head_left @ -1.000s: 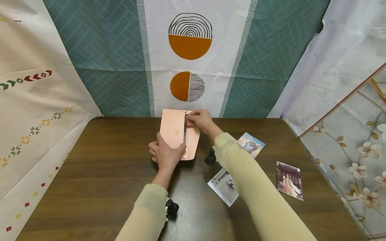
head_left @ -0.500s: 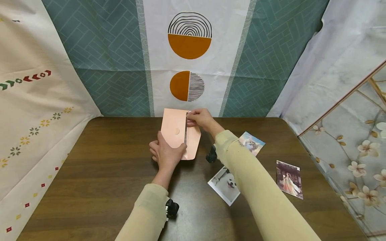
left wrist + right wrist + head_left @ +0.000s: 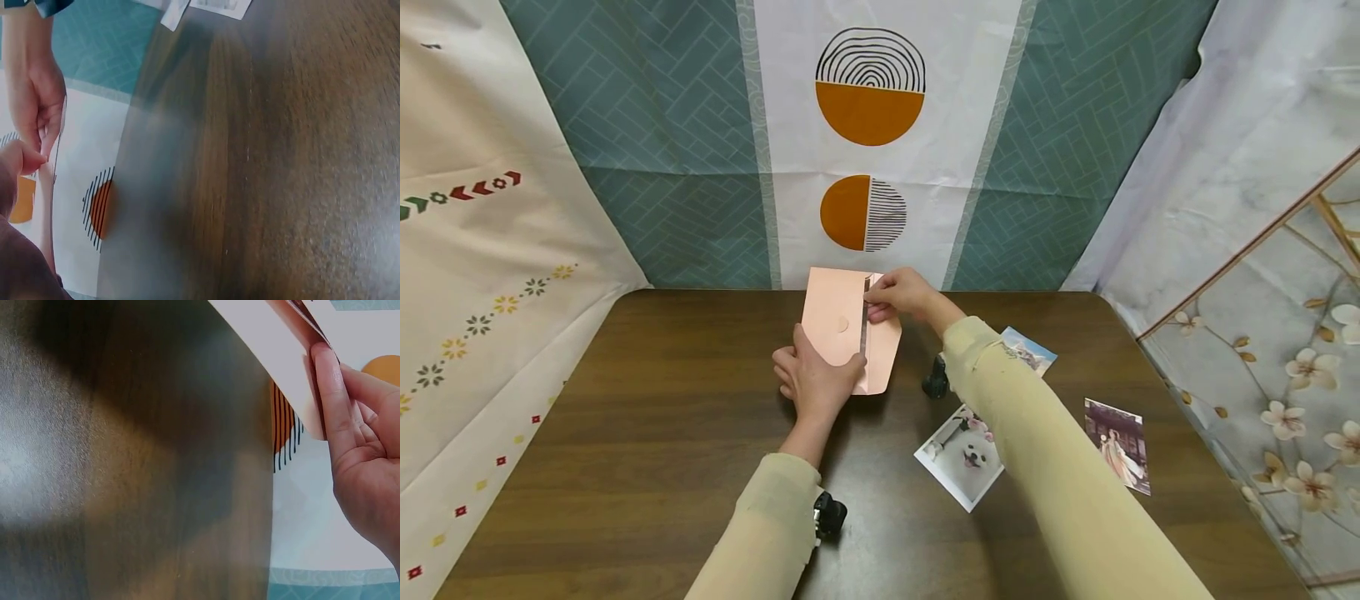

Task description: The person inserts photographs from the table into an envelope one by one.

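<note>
A pale pink envelope (image 3: 833, 304) with a small round tab is held up over the far side of the table. My left hand (image 3: 816, 379) grips its lower left part, thumb across the front near the opening. Along the right-hand opening shows the narrow dark edge of a card (image 3: 864, 332), most of it hidden inside. My right hand (image 3: 912, 297) pinches that card at the upper part of the opening, over the spread flap. The right wrist view shows the fingers of the right hand (image 3: 365, 434) at the mouth of the envelope (image 3: 265, 337).
On the brown wooden table (image 3: 685, 467) lie a white dog photo (image 3: 962, 461), a blue-sky cat photo (image 3: 1030, 350) partly under the right forearm, and a photo of a figure in a long robe (image 3: 1117, 446). A patterned cloth (image 3: 880, 158) hangs behind the table's far edge.
The envelope and both hands have shifted slightly right. The dark card edge narrows, then shows wider again. The right forearm has swung right, uncovering more of the dog photo.
</note>
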`<state>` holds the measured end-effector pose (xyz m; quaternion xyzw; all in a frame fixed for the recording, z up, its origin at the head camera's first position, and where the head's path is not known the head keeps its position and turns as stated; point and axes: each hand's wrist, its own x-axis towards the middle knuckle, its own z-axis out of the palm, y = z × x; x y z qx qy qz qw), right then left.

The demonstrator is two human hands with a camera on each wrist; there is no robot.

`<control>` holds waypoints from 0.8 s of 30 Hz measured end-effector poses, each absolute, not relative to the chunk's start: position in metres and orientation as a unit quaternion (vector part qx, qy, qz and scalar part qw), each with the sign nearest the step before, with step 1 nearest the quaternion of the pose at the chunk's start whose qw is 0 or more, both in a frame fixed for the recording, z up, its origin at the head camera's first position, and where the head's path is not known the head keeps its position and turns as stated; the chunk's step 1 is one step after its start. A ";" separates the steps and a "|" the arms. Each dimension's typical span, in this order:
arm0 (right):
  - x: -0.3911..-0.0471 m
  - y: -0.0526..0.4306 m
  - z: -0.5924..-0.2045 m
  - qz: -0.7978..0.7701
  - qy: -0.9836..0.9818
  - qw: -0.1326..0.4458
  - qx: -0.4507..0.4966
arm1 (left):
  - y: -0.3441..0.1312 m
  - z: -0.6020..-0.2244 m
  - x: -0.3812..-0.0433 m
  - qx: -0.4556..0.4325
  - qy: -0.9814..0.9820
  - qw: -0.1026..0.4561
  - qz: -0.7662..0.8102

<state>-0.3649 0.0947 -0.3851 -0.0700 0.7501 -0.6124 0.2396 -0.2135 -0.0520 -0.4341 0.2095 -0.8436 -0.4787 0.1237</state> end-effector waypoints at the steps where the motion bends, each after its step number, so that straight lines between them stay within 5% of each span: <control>1: -0.365 0.095 -0.386 -0.614 0.749 0.239 -0.068 | -0.052 -0.434 -0.214 0.209 -0.843 0.122 -0.480; 13: -0.368 0.117 -0.373 -0.570 0.776 0.248 -0.109 | -0.056 -0.434 -0.220 0.205 -0.853 0.118 -0.466; 24: -0.341 0.183 -0.353 -0.340 0.900 0.178 -0.209 | -0.067 -0.438 -0.227 0.209 -0.855 0.114 -0.460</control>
